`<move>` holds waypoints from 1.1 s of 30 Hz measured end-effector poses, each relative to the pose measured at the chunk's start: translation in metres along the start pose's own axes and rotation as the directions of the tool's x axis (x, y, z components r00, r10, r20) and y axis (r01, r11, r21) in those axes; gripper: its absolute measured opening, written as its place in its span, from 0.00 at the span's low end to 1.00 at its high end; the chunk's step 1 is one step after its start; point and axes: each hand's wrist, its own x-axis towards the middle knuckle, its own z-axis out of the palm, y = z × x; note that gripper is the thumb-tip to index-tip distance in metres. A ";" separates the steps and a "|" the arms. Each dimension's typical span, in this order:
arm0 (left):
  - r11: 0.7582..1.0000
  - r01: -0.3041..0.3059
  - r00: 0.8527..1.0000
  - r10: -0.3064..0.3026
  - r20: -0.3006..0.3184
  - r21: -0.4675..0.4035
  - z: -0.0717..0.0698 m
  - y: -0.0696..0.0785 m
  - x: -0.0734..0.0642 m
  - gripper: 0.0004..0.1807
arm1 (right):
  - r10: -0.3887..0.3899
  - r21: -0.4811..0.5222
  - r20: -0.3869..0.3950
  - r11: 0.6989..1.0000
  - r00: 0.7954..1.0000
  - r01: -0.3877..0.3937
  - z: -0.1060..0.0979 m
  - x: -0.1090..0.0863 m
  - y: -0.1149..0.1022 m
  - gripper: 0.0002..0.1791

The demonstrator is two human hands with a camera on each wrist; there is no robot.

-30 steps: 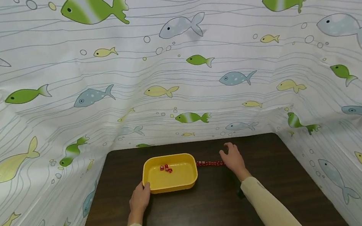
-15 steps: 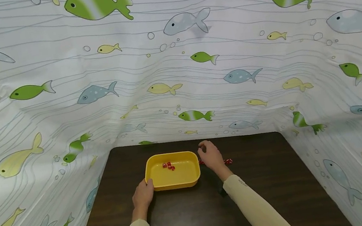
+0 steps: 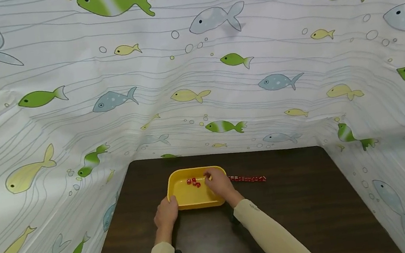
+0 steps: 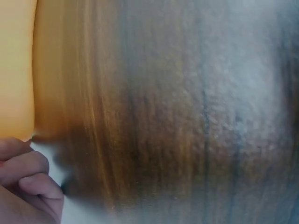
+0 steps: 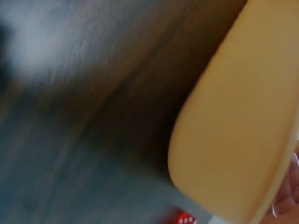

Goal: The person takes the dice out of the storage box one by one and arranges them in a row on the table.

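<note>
A yellow plastic tray (image 3: 192,206) stands on the dark table, with several red dice (image 3: 194,182) lying inside toward its back. My left hand (image 3: 166,213) grips the tray's near left corner, thumb over the rim; in the left wrist view its fingers (image 4: 25,168) are curled by the tray wall. My right hand (image 3: 219,182) is over the tray's right side, fingers loosely bent, just right of the dice, with nothing visible between them. The right wrist view shows the tray's outer wall (image 5: 233,116) and part of that hand (image 5: 286,196) beyond it.
A row of red dice (image 3: 248,178) runs rightward from near the tray's right side; one die (image 5: 186,218) shows at the bottom of the right wrist view. A white fish-patterned sheet (image 3: 179,73) surrounds the dark wood table (image 3: 307,211) at the back and sides.
My right hand has moved left from the far end of the dice row to above the tray. The left hand stays at the tray's corner. The head view has shifted slightly.
</note>
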 end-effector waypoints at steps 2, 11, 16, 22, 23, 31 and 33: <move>1.000 0.009 1.000 -0.009 0.000 -0.005 0.000 0.001 0.000 0.30 | -0.010 0.008 0.015 1.000 1.000 0.010 0.006 0.000 -0.002 0.14; 1.000 0.011 1.000 -0.011 0.004 -0.005 -0.001 0.006 -0.004 0.31 | 0.048 -0.047 0.050 0.998 0.998 -0.045 0.026 0.004 -0.011 0.16; 0.999 0.032 0.999 -0.032 0.003 0.003 -0.001 0.007 -0.005 0.30 | 0.059 -0.110 0.077 0.993 0.995 -0.051 0.034 0.004 -0.013 0.18; 0.999 0.046 0.999 -0.045 0.005 -0.012 -0.003 0.013 -0.004 0.28 | 0.053 -0.159 0.080 0.986 0.995 -0.040 0.032 0.004 -0.015 0.20; 0.999 0.046 0.999 -0.046 0.008 -0.011 -0.004 0.014 -0.004 0.28 | 0.053 -0.160 0.080 0.986 0.995 -0.040 0.032 0.004 -0.015 0.21; 0.998 0.054 0.998 -0.053 0.034 -0.020 -0.006 0.014 -0.006 0.31 | 0.079 -0.190 0.136 0.980 0.988 -0.052 0.038 0.004 -0.010 0.22; 0.997 0.062 0.998 -0.061 0.027 -0.036 -0.006 0.013 -0.008 0.31 | 0.087 -0.185 0.142 0.981 0.986 -0.060 0.041 0.003 -0.009 0.22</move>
